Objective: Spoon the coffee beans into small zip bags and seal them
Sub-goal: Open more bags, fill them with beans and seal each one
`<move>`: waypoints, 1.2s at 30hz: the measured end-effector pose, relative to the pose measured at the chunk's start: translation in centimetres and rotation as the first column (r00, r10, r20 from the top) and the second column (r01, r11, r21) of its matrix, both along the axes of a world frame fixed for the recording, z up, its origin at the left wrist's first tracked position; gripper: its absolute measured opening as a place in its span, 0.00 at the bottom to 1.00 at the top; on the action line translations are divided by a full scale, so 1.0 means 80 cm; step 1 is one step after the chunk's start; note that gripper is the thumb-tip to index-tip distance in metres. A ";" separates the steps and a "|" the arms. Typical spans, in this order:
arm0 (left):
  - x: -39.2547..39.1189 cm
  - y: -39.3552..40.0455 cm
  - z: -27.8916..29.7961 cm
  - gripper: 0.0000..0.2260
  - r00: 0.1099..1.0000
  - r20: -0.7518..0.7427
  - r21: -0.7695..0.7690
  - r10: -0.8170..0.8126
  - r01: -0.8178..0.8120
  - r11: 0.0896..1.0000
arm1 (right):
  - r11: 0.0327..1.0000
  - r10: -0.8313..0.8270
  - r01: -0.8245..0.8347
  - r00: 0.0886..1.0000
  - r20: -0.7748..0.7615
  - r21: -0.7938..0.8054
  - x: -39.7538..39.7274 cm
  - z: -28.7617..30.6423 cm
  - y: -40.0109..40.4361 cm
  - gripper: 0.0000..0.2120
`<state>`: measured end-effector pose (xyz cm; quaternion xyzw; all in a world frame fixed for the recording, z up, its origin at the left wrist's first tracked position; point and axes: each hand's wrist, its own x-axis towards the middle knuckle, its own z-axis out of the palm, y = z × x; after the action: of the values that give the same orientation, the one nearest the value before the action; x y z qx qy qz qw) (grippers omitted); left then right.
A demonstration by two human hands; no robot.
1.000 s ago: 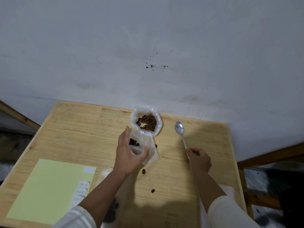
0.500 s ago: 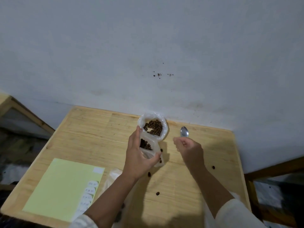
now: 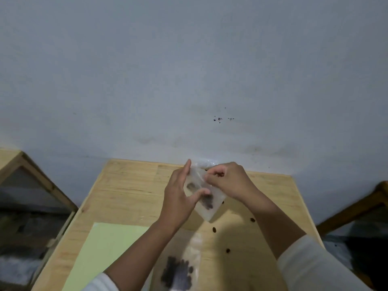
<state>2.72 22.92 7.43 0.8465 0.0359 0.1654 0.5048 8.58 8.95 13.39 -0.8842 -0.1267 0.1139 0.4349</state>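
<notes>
- Basically, the small zip bag (image 3: 204, 197) was held up off the wooden surface (image 3: 130, 190), between both hands, beans pooled dark in its lower half.
- Left hand (image 3: 178, 201): fingers extended along the bag's left edge, thumb pressed across the front. Gripping the bag.
- Right hand (image 3: 227, 181): fingers curled, pinching the bag's top right edge, where the zip strip probably ran.
- Key relation: bag's long axis ran tilted, mouth up and far, bottom corner down toward the person's right. Right hand sat at the mouth, so it was nearer the seal; left hand steadied the body.
- Judgement: sealing step; next move likely a pinch run along the top edge.
- Bulk bean bag (image 3: 204, 164) was mostly hidden behind the hands.
- Stray beans (image 3: 214, 229) lay on the surface; a filled bag (image 3: 178, 271) lay near the person.
</notes>
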 end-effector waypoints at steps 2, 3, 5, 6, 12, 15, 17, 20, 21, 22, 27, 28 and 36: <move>-0.008 0.014 0.008 0.27 0.998 0.052 -0.037 0.045 -0.043 0.998 | 0.998 -0.021 0.022 1.000 -0.022 0.053 -0.010 0.007 0.008 0.04; -0.012 0.019 0.012 0.23 0.995 0.069 -0.073 0.070 -0.065 0.995 | 0.992 -0.045 0.052 0.997 -0.056 0.118 -0.016 0.009 0.011 0.06; -0.020 0.028 0.017 0.18 0.989 0.077 -0.158 0.123 -0.110 0.981 | 0.951 -0.092 0.131 0.985 -0.148 0.279 -0.031 0.010 0.012 0.08; -0.024 0.032 0.019 0.17 0.987 0.058 -0.205 0.150 -0.135 0.969 | 0.921 -0.099 0.155 0.981 -0.169 0.357 -0.039 0.007 0.011 0.08; -0.042 0.043 0.023 0.12 0.977 -0.017 -0.426 0.213 -0.200 0.882 | 0.840 -0.234 0.243 0.969 -0.080 0.485 -0.074 -0.014 0.021 0.09; -0.049 0.049 0.031 0.10 0.991 0.001 -0.382 0.137 -0.127 0.916 | 0.854 -0.280 0.246 0.960 0.007 0.459 -0.075 -0.010 0.025 0.06; -0.051 0.057 0.034 0.12 0.998 0.002 -0.336 0.059 -0.055 0.940 | 0.858 -0.266 0.221 0.963 0.033 0.464 -0.073 -0.005 0.025 0.06; -0.052 0.068 0.034 0.11 1.000 0.003 -0.270 -0.013 0.013 0.963 | 0.866 -0.213 0.188 0.977 0.002 0.463 -0.073 0.000 0.025 0.10; -0.051 0.072 0.034 0.11 0.999 -0.003 -0.252 -0.032 0.030 0.967 | 0.871 -0.194 0.178 0.981 -0.013 0.457 -0.073 0.001 0.025 0.11; -0.050 0.076 0.034 0.11 0.998 -0.019 -0.240 -0.052 0.046 0.970 | 0.879 -0.173 0.166 0.985 -0.026 0.448 -0.073 0.001 0.024 0.11; -0.049 0.090 0.040 0.09 0.992 -0.072 -0.261 -0.100 0.078 0.962 | 0.910 -0.091 0.124 0.991 -0.101 0.397 -0.074 0.005 0.026 0.08; -0.051 0.090 0.043 0.09 0.993 -0.073 -0.275 -0.091 0.067 0.959 | 0.905 -0.101 0.134 0.990 -0.102 0.404 -0.074 0.005 0.028 0.08; -0.046 0.086 0.044 0.07 0.995 -0.088 -0.255 -0.035 0.011 0.967 | 0.869 -0.129 0.181 0.981 -0.142 0.461 -0.071 -0.003 0.043 0.07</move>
<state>-0.97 29.83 10.94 0.7818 0.0701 0.1143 0.6089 2.92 12.41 13.13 -0.7517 -0.0560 0.0912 0.6508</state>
